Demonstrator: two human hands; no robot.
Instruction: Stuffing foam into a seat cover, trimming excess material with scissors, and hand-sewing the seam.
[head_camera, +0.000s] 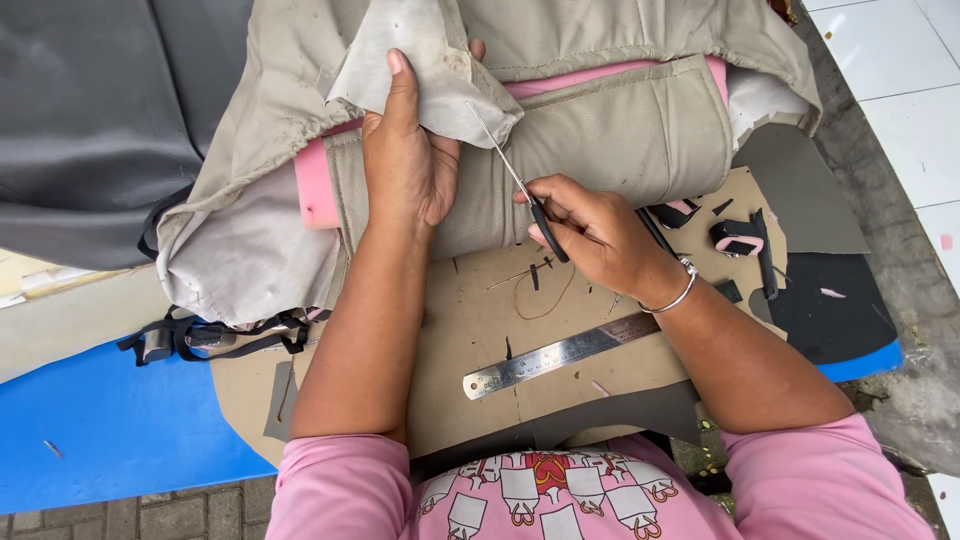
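Observation:
A beige fabric seat cover with pink foam showing underneath lies across the work surface. My left hand pinches and lifts a flap of pale fabric at the cover's top edge. My right hand grips a thin metal tool with a black handle, its tip touching the fabric flap just below my left hand's fingers. A silver bracelet sits on my right wrist.
A steel ruler lies on a tan cardboard sheet in front of me. Black and pink scraps lie at the right, black straps with buckles at the left. A blue surface and grey fabric are at the left.

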